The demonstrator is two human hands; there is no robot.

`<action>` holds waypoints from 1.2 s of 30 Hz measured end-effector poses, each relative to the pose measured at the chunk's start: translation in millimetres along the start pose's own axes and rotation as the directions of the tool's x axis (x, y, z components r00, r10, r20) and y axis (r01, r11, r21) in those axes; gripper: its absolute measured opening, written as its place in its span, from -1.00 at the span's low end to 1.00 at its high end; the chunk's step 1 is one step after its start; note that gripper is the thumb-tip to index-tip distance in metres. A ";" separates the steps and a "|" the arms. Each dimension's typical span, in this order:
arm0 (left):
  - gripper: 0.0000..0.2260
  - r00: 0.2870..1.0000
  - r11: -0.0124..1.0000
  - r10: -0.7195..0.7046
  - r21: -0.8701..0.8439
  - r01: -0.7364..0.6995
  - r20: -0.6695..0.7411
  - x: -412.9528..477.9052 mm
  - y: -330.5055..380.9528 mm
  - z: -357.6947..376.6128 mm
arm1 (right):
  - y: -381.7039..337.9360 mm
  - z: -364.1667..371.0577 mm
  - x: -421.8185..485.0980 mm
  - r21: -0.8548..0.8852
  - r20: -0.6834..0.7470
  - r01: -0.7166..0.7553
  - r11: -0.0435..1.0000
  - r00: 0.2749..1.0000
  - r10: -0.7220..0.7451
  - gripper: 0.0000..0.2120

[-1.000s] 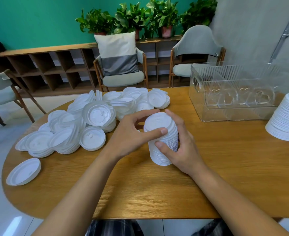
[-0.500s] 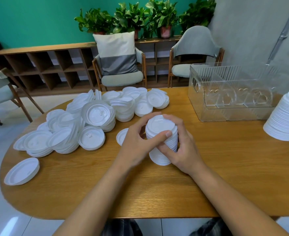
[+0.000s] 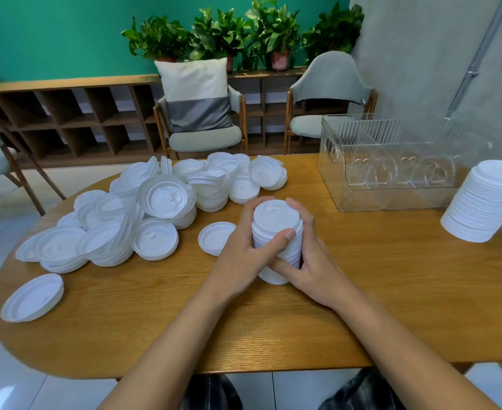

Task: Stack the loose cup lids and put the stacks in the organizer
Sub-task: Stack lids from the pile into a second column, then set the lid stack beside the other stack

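Item 1, held stack (image 3: 276, 220): white cup lids, nested, standing on the table (image 3: 391, 306) abt mid-surface, long axis upright w/ a slight lean. It is clasped from both sides: left hand (image 3: 244, 258) is curled round its left flank, thumb laid across the front; right hand (image 3: 320, 264) is wrapped round the right flank and base. Both grips are closed on the stack, nothing else held. Item 2, organizer (image 3: 391, 196): clear plastic, ribbed walls, inner dividers, set at the far right edge of the table; no lids are made out inside. It lies beyond and to the right of the grip, so the right hand is judged the nearer. Whether the stack must be tipped onto its side to fit a compartment cannot be told. Item 3, second stack (image 3: 486, 202): taller, at the right edge, just beside the organizer, not in it. Item 4, loose lids (image 3: 161, 199): large heap, far left part of the table, partly nested. Item 5, single lid (image 3: 214, 238): flat, just beside the left hand. Item 6, stray lid (image 3: 32, 297): near the front left edge, well apart from the rest.
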State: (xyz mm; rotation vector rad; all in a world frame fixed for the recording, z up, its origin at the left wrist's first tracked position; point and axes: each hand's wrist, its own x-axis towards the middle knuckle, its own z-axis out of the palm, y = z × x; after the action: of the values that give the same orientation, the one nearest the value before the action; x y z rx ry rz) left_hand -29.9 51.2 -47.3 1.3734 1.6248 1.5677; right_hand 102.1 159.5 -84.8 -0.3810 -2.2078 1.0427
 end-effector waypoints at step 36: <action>-0.63 0.969 0.710 0.004 0.682 -0.175 0.245 75.2 -56.8 76.0 | 47.0 -145.5 -58.0 -0.101 -0.559 -0.315 0.944 0.802 0.208 -0.10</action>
State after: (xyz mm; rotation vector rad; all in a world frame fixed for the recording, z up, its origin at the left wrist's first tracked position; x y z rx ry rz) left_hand -9.4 160.3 -95.5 1.9476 2.1326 0.7716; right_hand 241.9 244.0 -78.6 -0.9714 -1.7608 0.7343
